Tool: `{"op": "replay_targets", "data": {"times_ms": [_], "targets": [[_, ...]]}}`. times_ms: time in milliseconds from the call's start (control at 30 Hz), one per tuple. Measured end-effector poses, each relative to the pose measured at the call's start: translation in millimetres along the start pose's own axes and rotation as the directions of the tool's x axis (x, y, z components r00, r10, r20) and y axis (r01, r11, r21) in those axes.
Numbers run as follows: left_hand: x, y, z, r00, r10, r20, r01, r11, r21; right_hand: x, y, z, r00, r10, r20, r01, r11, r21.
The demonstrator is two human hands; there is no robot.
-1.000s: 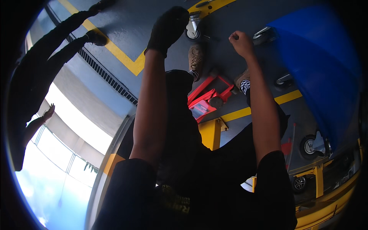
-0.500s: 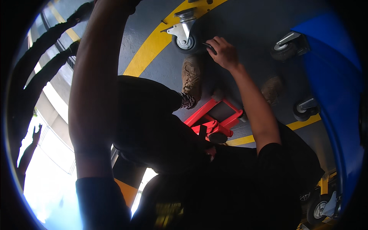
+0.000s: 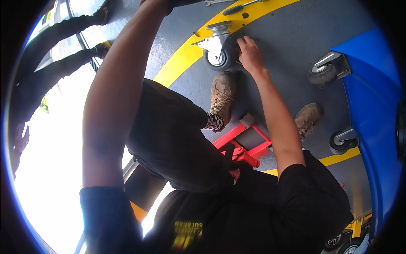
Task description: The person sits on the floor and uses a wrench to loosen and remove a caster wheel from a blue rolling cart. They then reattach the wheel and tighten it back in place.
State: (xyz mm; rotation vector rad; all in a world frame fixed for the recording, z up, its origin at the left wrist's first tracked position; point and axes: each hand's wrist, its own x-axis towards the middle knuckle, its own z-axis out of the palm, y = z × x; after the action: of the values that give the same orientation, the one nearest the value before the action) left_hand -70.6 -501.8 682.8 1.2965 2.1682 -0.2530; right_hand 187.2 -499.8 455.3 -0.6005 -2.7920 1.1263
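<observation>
Beside the loose swivel caster [image 3: 216, 47] on the floor, my right hand [image 3: 251, 56] is closed with fingers curled. What it holds is hidden behind the fingers. The caster lies with its black wheel toward me and its metal plate on the yellow stripe. My left forearm [image 3: 116, 91] reaches up to the top edge, where the frame cuts off the hand; only something dark shows past the wrist. Near there, a screwdriver [image 3: 234, 10] with a dark teal handle and a wrench [image 3: 213, 1] lie on the floor. A small bolt [image 3: 196, 34] is left of the caster.
A red floor jack [image 3: 239, 148] stands between my shoes [image 3: 223, 94]. To the right is a big blue bin [image 3: 374, 97] with casters [image 3: 322, 73] attached. Another person's legs [image 3: 55, 38] show at far left. Yellow stripes [image 3: 177, 63] mark the grey floor.
The view has shifted, bringing the screwdriver and wrench into sight. My right hand has turned slightly, and the small dark thing seen at its fingertips is now hidden.
</observation>
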Motion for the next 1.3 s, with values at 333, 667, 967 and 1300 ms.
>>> {"op": "replay_targets", "data": {"times_ms": [333, 667, 967, 1300], "targets": [[61.0, 3.6, 173.0, 0.864, -0.367, 0.346, 0.483, 0.796, -0.364, 25.7, 25.6, -54.5, 0.814, 0.573, -0.098, -0.437, 0.714, 0.547], [49.5, 12.3, 159.8, 0.828, -0.335, 0.450, 0.506, 0.794, -0.339, 36.5, 33.2, -73.7, 0.735, 0.665, 0.131, -0.467, 0.356, 0.810], [10.0, 57.9, 179.6, 0.981, -0.133, 0.138, 0.133, 0.991, 0.007, 18.6, 38.1, -30.1, 0.601, 0.730, 0.326, -0.610, 0.155, 0.777], [-24.5, 78.0, 248.0, 0.996, -0.051, 0.073, 0.021, 0.932, 0.361, -25.9, 43.3, 5.9, 0.553, 0.704, 0.446, -0.733, 0.155, 0.662]]}}
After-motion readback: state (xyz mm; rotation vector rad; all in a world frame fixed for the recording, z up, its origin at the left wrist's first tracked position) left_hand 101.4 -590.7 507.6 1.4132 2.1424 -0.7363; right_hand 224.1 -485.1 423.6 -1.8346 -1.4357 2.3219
